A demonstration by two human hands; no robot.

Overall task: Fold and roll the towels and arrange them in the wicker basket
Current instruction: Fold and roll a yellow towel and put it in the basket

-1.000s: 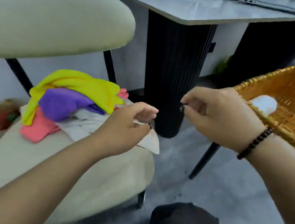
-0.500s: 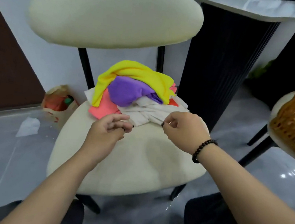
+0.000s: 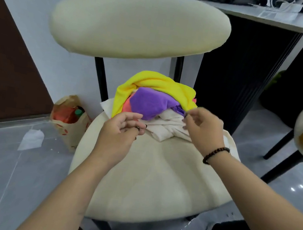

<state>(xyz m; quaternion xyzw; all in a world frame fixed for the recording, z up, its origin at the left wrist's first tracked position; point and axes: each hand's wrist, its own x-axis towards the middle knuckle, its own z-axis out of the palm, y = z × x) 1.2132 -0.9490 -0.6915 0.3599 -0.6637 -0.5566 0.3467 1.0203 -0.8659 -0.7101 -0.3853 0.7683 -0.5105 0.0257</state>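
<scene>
Two hands, left hand (image 3: 121, 130) and right hand (image 3: 203, 129), hover loosely curled, fingers holding nothing, by heaped towels (image 3: 153, 103).

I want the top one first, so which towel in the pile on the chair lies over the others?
The bright yellow towel: it drapes over the purple towel, with the cream towel and coral-pink one beneath.

text: none legible | labels: none | paper bag (image 3: 68, 124): red print, unreadable
</scene>
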